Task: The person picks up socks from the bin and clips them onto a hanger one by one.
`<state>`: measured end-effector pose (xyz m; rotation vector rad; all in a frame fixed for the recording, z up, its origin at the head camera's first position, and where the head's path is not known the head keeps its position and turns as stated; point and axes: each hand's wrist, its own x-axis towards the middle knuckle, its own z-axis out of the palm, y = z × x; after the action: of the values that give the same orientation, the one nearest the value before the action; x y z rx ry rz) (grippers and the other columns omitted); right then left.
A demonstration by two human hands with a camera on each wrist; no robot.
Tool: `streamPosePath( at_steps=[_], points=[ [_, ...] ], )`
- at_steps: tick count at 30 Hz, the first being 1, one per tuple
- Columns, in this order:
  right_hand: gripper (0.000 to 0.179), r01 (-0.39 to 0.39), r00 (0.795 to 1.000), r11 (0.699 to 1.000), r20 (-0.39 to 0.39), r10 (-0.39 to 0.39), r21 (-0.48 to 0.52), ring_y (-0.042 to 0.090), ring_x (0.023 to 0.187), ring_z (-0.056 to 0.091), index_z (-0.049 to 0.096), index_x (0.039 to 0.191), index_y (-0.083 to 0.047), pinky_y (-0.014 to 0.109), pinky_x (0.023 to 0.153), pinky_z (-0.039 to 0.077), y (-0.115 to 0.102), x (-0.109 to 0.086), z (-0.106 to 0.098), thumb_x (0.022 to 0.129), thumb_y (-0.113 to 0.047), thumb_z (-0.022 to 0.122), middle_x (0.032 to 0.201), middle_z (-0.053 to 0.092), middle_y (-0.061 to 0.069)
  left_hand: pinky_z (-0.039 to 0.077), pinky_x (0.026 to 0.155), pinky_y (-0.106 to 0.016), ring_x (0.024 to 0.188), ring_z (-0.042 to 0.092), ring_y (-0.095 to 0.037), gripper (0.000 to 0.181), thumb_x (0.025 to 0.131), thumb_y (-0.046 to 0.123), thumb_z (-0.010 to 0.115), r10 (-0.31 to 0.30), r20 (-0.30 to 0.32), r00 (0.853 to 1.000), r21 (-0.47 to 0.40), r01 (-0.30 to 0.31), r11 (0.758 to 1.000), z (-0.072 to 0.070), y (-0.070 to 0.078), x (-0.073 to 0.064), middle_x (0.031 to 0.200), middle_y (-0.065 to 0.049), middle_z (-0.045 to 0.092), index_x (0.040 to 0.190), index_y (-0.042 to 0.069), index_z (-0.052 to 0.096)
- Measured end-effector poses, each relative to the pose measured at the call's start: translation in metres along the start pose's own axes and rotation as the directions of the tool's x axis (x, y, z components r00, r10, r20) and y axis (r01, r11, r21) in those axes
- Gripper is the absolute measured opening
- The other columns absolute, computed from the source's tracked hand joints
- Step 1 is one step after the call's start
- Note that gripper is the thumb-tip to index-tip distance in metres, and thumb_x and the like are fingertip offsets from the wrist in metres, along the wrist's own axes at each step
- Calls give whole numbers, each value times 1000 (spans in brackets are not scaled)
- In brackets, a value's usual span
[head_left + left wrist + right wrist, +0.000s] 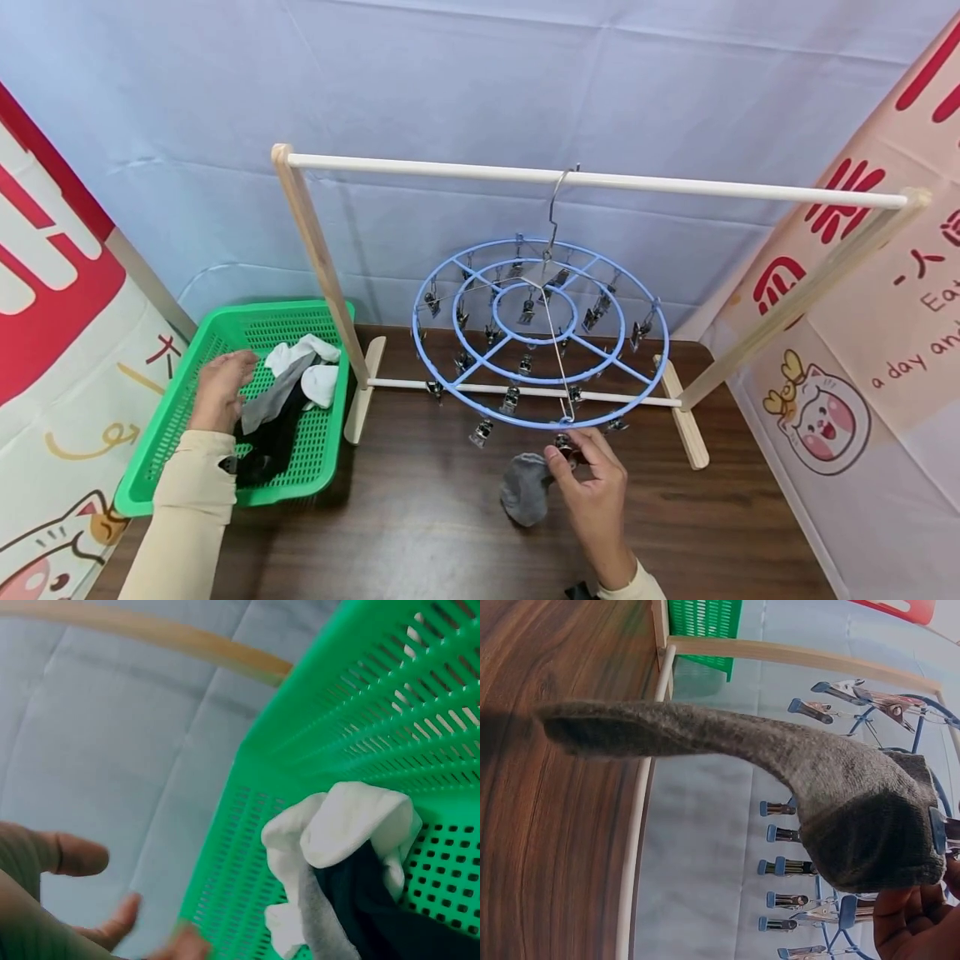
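Observation:
My right hand (596,492) is at the front rim of a round blue sock hanger (480,408). Its thumb and fingers pinch a metal clip (946,829) whose blue-tipped jaws sit on the edge of a grey sock (840,780). The sock dangles below the hanger's rim, bending away to one side in the right wrist view. My left hand (221,387) hovers over the green basket (322,471), fingers loosely spread and holding nothing. Inside the basket lie white socks (360,821), a grey sock (277,396) and black socks (273,442).
The hanger's hook (555,196) hangs on the white top bar (420,170) of a wooden rack (318,267). Several other metal clips (510,400) dangle around the rings. A lower white bar (405,384) runs just above the dark wooden table (420,500). Printed cloths stand on both sides.

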<state>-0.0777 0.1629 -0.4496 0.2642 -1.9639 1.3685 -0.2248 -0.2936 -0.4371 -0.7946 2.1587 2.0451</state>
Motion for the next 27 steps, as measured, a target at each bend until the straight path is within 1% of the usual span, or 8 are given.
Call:
streamPosePath(
  at_steps=[2,6,14,17,21,22,25,27],
  points=[
    [25,0,1000,1000,1,0,-3,5,75,57,69,94,8,16,66,45,4,-1,-1,72,17,72,88,62,17,19,111,-53,140,17,-40,65,99,31,42,-54,84,995,89,47,995,-2,0,3,157,-20,9,153,6,17],
    [23,15,1000,1000,4,-15,-1,4,74,56,68,91,8,15,65,45,6,-2,-1,71,19,71,87,62,18,17,111,-54,134,18,-44,77,99,32,39,-116,165,980,186,84,979,-4,-2,10,156,-22,-17,152,1,-8],
    [23,10,1000,1000,14,-9,-10,4,75,57,69,92,6,16,66,45,6,-1,-1,72,17,71,87,63,15,14,113,-53,141,-8,-48,88,98,31,42,-192,171,966,141,168,976,-10,-10,24,152,-29,-21,147,6,-26],
    [23,-2,1000,1000,19,3,-13,5,75,57,70,94,5,16,66,46,4,-1,-2,74,16,72,88,63,15,25,110,-46,141,-12,-46,88,98,32,43,-210,155,965,120,192,974,-12,-13,26,152,-28,-22,146,9,-27],
    [23,-1,1000,1000,22,1,-12,5,75,57,69,93,6,15,67,46,5,0,-2,73,17,71,87,63,15,30,106,-45,141,-14,-42,86,97,30,44,-204,136,969,128,187,974,-14,-17,28,153,-25,-24,149,7,-20],
    [23,3,1000,1000,22,-2,-12,5,75,57,69,92,7,15,67,46,5,0,-2,72,18,71,87,63,14,34,102,-43,143,7,-42,84,97,30,43,-203,137,970,140,184,973,-14,-19,28,153,-26,-23,150,7,-17],
    [23,9,1000,1000,20,-9,-8,4,74,57,68,91,9,15,66,46,6,0,-1,71,20,70,86,63,11,48,73,-34,97,58,-25,77,96,28,41,-207,150,967,179,180,967,-17,-22,32,155,-24,-19,154,7,-5],
    [23,13,1000,1000,21,-12,-10,4,75,57,68,91,9,15,66,46,5,0,-1,71,21,69,86,63,10,38,49,-30,52,43,-11,73,95,28,39,-211,164,964,199,177,964,-19,-24,34,156,-23,-14,154,7,2]
  ],
)
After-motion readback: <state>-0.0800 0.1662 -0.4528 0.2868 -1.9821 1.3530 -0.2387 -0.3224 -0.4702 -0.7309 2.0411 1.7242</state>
